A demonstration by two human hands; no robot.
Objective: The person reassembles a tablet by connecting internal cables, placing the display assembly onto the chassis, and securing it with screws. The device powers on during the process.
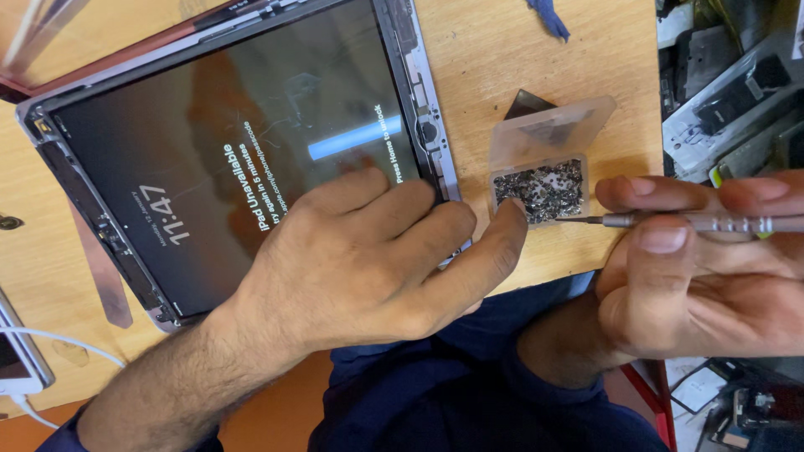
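A small clear plastic box of tiny dark metal screws (543, 189), its hinged lid open, sits on the light wooden table (494, 50). The left hand (368, 251) lies flat just left of the box, fingers spread over the dark lit-screen tablet (226, 159), index fingertip touching the box's near corner. Right of the box, the right hand (695, 276) pinches a slim silver metal screwdriver (695, 222) between thumb and fingers, its tip at the box's edge.

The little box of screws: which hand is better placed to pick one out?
Probably the right hand: it holds the screwdriver with its tip at the edge of the box of screws. The left hand lies flat on the tablet, one fingertip touching the box.
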